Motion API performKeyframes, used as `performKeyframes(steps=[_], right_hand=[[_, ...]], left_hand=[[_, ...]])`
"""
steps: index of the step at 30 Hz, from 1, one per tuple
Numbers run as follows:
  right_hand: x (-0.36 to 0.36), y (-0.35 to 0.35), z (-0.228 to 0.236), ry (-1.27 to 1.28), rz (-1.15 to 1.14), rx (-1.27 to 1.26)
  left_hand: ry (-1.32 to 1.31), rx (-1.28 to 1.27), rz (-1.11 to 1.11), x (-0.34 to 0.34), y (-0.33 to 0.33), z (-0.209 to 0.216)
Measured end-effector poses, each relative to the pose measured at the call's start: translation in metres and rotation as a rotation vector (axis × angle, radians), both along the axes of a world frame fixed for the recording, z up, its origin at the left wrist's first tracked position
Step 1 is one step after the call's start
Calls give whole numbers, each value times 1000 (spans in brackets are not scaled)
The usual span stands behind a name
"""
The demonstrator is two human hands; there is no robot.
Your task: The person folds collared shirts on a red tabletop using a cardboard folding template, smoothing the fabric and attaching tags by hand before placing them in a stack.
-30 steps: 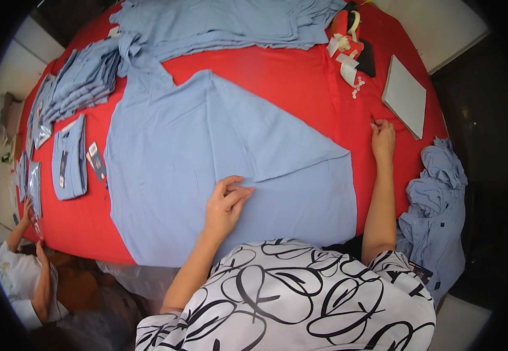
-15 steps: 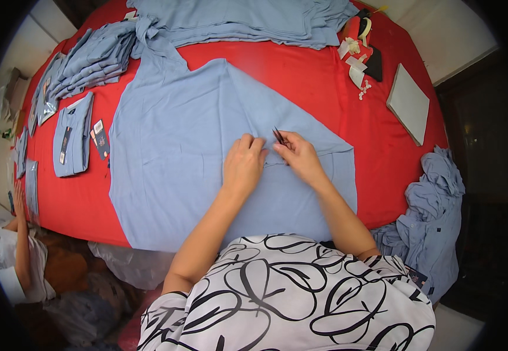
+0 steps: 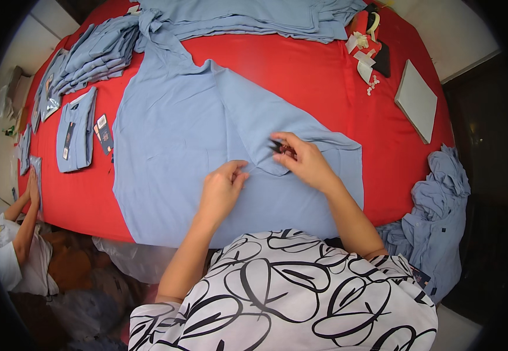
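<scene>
I am watching both hands working on the blue garment (image 3: 178, 146), which is lying spread flat across the red table (image 3: 300, 70). My right hand (image 3: 303, 161) is resting on the garment's right half, fingers pinched narrow around a small dark tool (image 3: 277, 146), its tip touching a raised fold of the cloth; I cannot tell what kind of tool it is. My left hand (image 3: 221, 190) is sitting just left of it on the garment, fingers curled loosely, gripping nothing I can see, fingertips pressing the cloth. Far side of the garment, a stack of blue cloth (image 3: 248, 14) is lying; to its left, folded pieces (image 3: 93, 52). Right of the garment, a grey board (image 3: 416, 99) is lying near the table edge.
</scene>
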State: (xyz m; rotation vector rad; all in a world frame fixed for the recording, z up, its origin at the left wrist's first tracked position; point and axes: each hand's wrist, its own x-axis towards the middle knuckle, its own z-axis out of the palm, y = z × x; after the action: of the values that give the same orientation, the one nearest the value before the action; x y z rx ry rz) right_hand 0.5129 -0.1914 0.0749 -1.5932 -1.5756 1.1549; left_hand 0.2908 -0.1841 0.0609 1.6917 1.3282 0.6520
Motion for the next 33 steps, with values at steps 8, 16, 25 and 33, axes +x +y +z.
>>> performKeyframes(steps=[8,16,25,33], right_hand=[[-19,-11,-15,-466,219,456],[-7,-2,-18,-47,-24,255],[8,-14,-17,-160,79,169],[13,-13,-21,-285,67,200]], left_hand=[[106,139,-35,5,-1,3],[6,192,-288,13,-23,-6],[64,514,-201,43,-6,-27],[118,232,-367,-29,-29,-13]])
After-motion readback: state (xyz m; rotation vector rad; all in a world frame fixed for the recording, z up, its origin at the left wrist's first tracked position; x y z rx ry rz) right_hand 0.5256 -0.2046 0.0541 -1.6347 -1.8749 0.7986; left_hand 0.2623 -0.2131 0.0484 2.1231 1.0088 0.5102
